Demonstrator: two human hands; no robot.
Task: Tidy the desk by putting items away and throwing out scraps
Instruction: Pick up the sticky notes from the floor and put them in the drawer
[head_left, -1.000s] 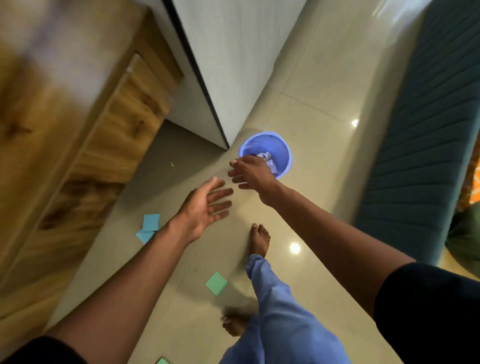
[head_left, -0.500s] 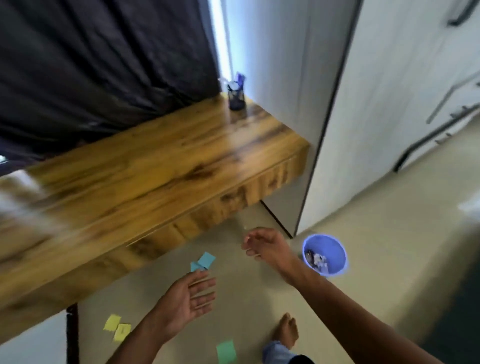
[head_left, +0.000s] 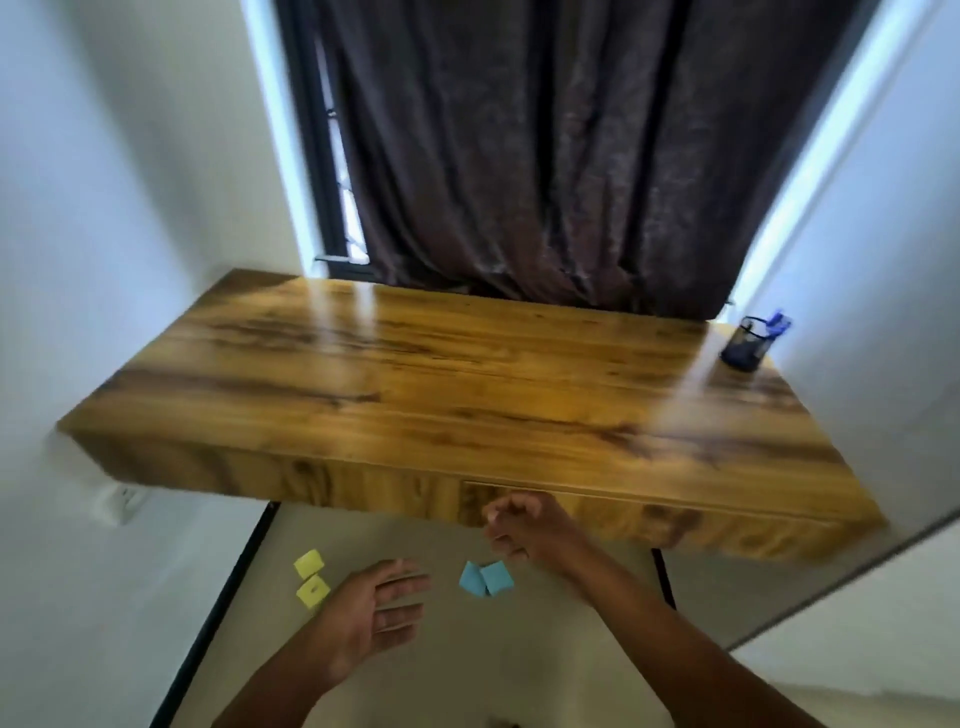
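The left hand is held flat with fingers spread, nothing in its grip; the right hand is loosely curled and empty. Blue notes and yellow notes are left on the floor below the bench, probably next for collection.

Glossy wooden desk, cloth curtain

Wooden desk, pen holder far right corner; blue notes, yellow notes on floor.
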